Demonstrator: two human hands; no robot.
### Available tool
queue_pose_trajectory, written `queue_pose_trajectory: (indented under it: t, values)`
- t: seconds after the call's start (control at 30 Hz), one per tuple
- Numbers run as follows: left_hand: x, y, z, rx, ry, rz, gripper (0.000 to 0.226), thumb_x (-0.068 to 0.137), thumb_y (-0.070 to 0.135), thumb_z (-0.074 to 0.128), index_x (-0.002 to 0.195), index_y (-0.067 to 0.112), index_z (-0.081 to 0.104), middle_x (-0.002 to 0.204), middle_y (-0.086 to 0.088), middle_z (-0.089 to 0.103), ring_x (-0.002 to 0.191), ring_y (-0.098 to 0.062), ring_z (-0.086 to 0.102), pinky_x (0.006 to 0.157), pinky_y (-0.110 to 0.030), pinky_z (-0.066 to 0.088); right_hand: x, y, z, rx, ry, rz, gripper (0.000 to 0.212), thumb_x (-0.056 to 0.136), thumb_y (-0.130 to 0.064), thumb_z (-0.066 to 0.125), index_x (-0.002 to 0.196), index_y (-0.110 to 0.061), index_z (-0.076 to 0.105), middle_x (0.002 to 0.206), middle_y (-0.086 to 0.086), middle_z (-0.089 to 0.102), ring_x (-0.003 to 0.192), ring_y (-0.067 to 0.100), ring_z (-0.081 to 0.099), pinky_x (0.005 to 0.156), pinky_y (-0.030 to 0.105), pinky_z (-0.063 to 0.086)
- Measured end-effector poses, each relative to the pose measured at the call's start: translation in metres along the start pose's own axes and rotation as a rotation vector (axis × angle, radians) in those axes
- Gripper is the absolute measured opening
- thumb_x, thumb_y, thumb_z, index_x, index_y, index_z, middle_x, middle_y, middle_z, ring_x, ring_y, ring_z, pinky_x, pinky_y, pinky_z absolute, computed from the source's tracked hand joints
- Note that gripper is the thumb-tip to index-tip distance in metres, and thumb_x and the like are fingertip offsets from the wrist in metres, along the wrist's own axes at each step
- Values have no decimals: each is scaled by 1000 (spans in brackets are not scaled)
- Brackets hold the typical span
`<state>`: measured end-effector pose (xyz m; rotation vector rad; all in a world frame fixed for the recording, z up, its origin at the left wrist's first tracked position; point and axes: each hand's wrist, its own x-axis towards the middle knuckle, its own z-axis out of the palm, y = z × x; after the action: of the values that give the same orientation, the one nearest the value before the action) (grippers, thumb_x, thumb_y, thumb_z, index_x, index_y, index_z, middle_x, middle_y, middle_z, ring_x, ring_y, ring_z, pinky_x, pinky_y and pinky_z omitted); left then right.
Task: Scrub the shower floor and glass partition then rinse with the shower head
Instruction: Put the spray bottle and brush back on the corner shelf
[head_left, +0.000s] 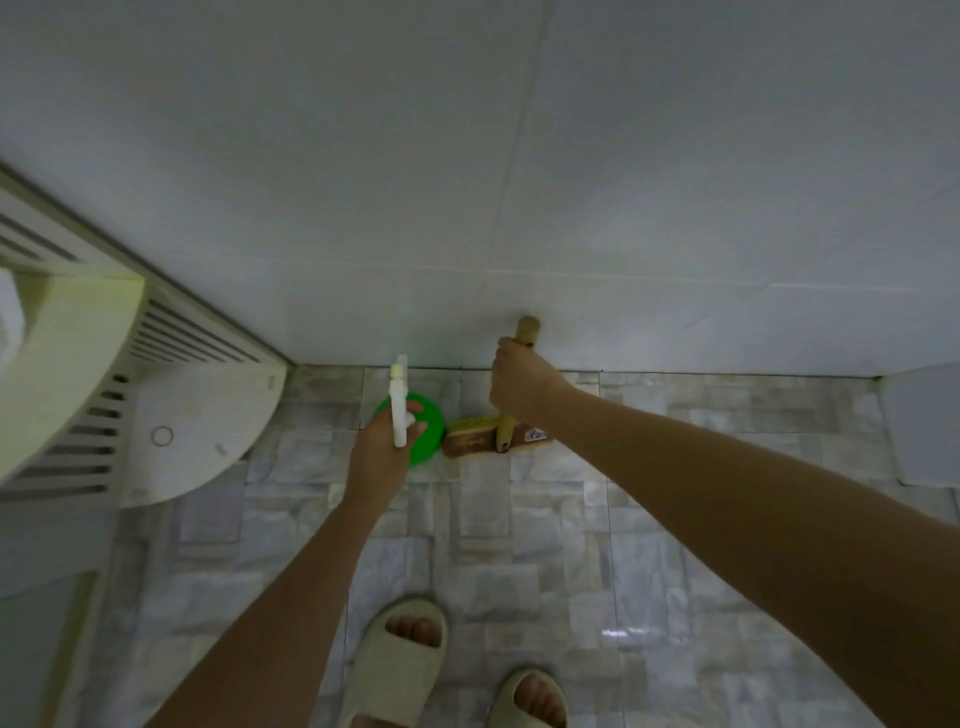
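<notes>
The right grip (522, 387) curls round the handle (528, 328) of a brush (475, 442), whose head rests on the floor (561, 545) just below it, by the wall (675, 208). Just left, the left grip (382, 449) holds a green spray bottle (430, 422). Slippers (400, 660) stand well below both.

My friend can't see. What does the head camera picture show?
A person's right hand grips the wooden-handled scrubbing brush standing on the grey tiled floor; the left hand holds a green spray bottle with a white nozzle.
</notes>
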<state>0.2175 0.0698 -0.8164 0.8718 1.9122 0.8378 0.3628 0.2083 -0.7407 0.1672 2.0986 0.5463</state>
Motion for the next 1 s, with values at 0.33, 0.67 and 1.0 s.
queue_pose_trajectory:
  t: [0.33, 0.67, 1.0]
  values:
    - [-71, 122, -78, 62, -65, -14, 27, 94, 4, 64, 121, 7, 66, 106, -7, 65, 100, -19, 58, 68, 0, 38, -151, 39, -45, 465, -40, 334, 20, 96, -22, 47, 110, -21, 61, 108, 3, 60, 102, 22, 54, 86, 33, 35]
    - [-221, 373, -223, 117, 11, 88, 34, 96, 10, 64, 129, 13, 63, 119, -12, 66, 108, -21, 60, 79, -25, 39, -394, 134, -193, 686, 54, 496, 21, 94, -13, 48, 109, -19, 60, 106, 6, 61, 100, 24, 55, 87, 33, 36]
    - [-349, 541, -365, 18, 211, 312, 31, 94, 7, 65, 122, 19, 65, 102, 11, 66, 100, -3, 64, 72, -9, 41, -525, 191, -275, 789, 242, 614, 36, 91, -15, 49, 119, -35, 58, 106, -6, 66, 101, 17, 62, 87, 31, 40]
